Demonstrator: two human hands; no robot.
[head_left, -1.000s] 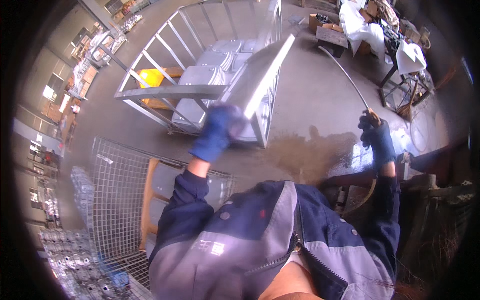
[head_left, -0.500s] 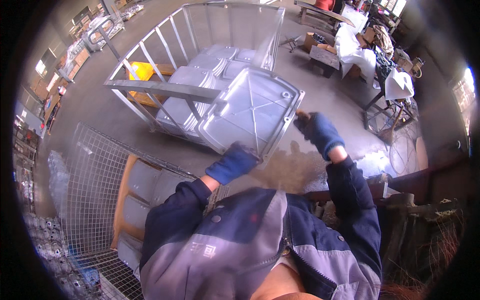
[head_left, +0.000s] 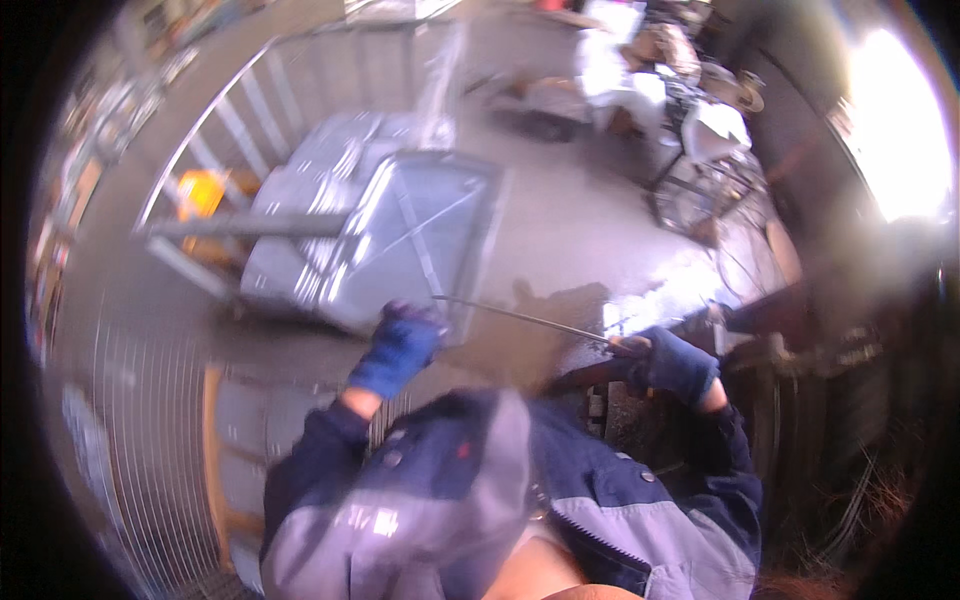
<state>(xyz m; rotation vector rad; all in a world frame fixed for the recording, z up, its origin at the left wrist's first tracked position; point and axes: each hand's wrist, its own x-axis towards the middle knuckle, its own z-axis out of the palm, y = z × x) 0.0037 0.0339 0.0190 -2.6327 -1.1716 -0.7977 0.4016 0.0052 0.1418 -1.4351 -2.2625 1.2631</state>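
Observation:
My left hand (head_left: 398, 348), in a blue glove, is closed at the near edge of a grey metal panel (head_left: 400, 262). Raised ribs cross on the panel's face, and its far side leans toward a railed cart (head_left: 250, 228). My right hand (head_left: 675, 366), also gloved in blue, grips a long thin metal rod with a brownish handle (head_left: 628, 346). The rod (head_left: 530, 319) points left, its tip over the panel's near right part. Blur hides whether the tip touches the panel. Inside the cart lie stacks of similar grey panels (head_left: 285, 250).
A wire mesh cage (head_left: 150, 440) with grey panels inside stands at the lower left. Dark machinery (head_left: 790, 400) is close on my right. Farther off are a stand draped with white sheets (head_left: 715, 130) and a yellow object (head_left: 200, 193) by the cart.
My right hand has drawn away from the panel's right edge, toward the lower right, and the rod now shows plainly. The view has turned, so the scene sits farther left. My left hand stays at the panel.

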